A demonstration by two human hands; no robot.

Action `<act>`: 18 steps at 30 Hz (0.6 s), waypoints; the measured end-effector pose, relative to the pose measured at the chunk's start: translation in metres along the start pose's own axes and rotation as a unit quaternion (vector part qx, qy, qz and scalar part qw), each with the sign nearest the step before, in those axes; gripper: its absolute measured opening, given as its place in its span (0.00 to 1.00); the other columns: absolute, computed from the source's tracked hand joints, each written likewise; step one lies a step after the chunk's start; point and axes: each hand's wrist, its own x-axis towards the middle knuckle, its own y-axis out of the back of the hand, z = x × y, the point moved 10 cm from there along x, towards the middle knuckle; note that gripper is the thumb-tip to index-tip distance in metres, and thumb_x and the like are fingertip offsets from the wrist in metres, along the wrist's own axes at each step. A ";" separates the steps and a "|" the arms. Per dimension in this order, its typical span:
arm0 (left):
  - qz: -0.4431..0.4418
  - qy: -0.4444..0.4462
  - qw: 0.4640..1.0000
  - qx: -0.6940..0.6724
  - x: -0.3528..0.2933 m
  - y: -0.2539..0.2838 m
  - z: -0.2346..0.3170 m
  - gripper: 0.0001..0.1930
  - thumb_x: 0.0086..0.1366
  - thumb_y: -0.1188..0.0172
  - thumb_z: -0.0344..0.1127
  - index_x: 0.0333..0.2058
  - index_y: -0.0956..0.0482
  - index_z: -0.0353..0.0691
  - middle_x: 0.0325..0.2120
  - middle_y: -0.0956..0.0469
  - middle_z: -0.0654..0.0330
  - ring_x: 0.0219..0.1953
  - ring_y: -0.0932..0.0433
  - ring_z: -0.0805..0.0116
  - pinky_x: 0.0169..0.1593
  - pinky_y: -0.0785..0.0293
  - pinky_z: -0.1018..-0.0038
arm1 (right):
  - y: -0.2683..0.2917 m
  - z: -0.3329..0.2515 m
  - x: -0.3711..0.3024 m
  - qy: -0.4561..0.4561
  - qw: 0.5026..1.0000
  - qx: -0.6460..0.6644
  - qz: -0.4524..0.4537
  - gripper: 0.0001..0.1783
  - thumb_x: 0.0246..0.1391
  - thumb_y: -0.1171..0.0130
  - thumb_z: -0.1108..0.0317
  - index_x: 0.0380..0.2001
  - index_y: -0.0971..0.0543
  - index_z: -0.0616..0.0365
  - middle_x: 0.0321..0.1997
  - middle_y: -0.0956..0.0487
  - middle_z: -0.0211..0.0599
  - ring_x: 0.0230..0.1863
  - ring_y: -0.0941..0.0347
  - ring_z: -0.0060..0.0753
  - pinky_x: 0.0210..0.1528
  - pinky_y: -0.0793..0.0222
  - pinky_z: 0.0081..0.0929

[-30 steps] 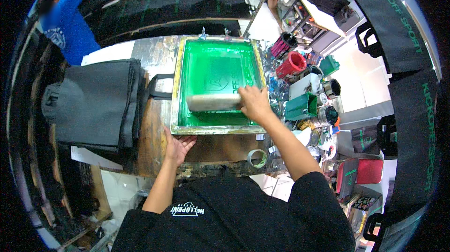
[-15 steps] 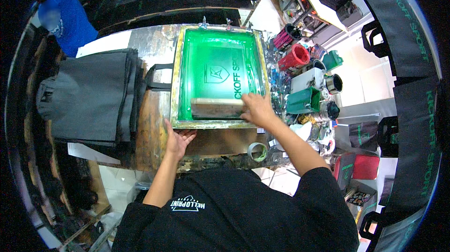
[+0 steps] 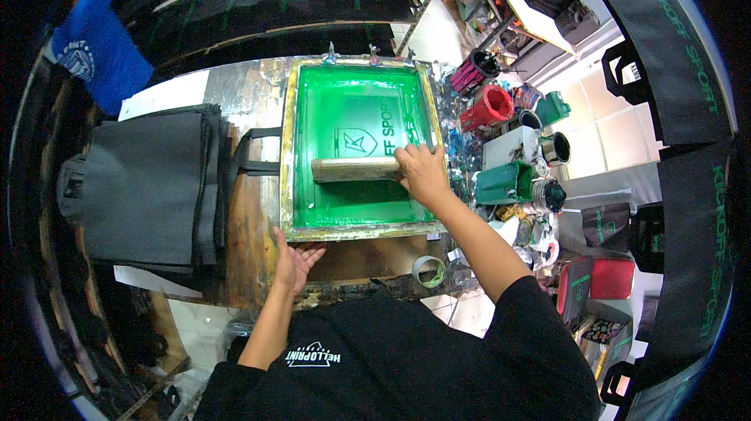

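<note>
A screen-printing frame [image 3: 289, 120] lies flat on the worktable, its mesh wet with green ink [image 3: 352, 206] around a dark shield emblem and lettering. My right hand [image 3: 422, 174] grips the right end of a wooden squeegee [image 3: 353, 170], which stands crosswise on the mesh below the emblem. My left hand [image 3: 295, 264] is at the frame's near left corner, fingers spread and palm turned up, the fingertips by the near edge. Black handles [image 3: 258, 133] of a bag stick out from under the frame's left side; the rest of that bag is hidden.
Left of the frame is a stack of black bags [image 3: 145, 186]. Ink tubs, among them a red bucket [image 3: 489, 106] and a green container [image 3: 503, 184], crowd the right side. A tape roll [image 3: 429, 271] sits at the near edge. A person in blue [image 3: 102, 53] stands far left.
My right hand has moved the squeegee away from the frame's near edge, toward the emblem. My left hand keeps its place at the near left corner. The view has shifted slightly.
</note>
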 end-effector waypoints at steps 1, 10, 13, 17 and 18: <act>-0.015 -0.005 1.000 -0.004 0.000 -0.004 0.003 0.56 0.69 0.61 0.83 0.75 0.49 0.36 0.65 0.30 0.41 0.61 0.22 0.50 0.64 0.22 0.57 | -0.003 0.006 0.012 0.002 1.000 -0.010 -0.002 0.36 0.41 0.19 0.61 0.55 0.26 0.43 0.49 0.22 0.31 0.55 0.26 0.41 0.59 0.37 0.59; 0.048 0.021 0.998 -0.019 -0.001 0.003 -0.005 0.56 0.70 0.62 0.82 0.75 0.50 0.34 0.67 0.32 0.41 0.64 0.24 0.46 0.65 0.24 0.54 | -0.041 0.063 0.115 0.026 0.999 -0.022 -0.007 0.38 0.41 0.19 0.61 0.57 0.26 0.41 0.51 0.22 0.30 0.57 0.25 0.42 0.61 0.38 0.63; 0.056 0.013 0.998 -0.014 -0.004 0.004 -0.005 0.56 0.70 0.64 0.82 0.75 0.49 0.34 0.67 0.31 0.42 0.63 0.24 0.47 0.64 0.23 0.54 | -0.049 0.072 0.152 0.055 0.998 -0.015 -0.005 0.38 0.42 0.19 0.61 0.57 0.26 0.43 0.52 0.22 0.32 0.58 0.26 0.43 0.61 0.38 0.63; 0.067 0.020 0.998 0.005 -0.007 0.001 -0.001 0.56 0.70 0.64 0.83 0.75 0.48 0.35 0.67 0.31 0.43 0.63 0.24 0.48 0.62 0.22 0.54 | -0.056 0.081 0.200 0.085 0.996 -0.007 0.029 0.38 0.42 0.19 0.59 0.57 0.27 0.43 0.54 0.21 0.33 0.58 0.26 0.43 0.59 0.39 0.60; 0.072 0.020 0.997 0.006 -0.007 0.001 -0.002 0.56 0.70 0.65 0.83 0.75 0.47 0.35 0.67 0.31 0.43 0.63 0.23 0.49 0.62 0.22 0.55 | -0.058 0.083 0.210 0.094 0.995 -0.008 0.041 0.38 0.43 0.19 0.58 0.57 0.27 0.43 0.54 0.21 0.33 0.58 0.26 0.43 0.58 0.39 0.60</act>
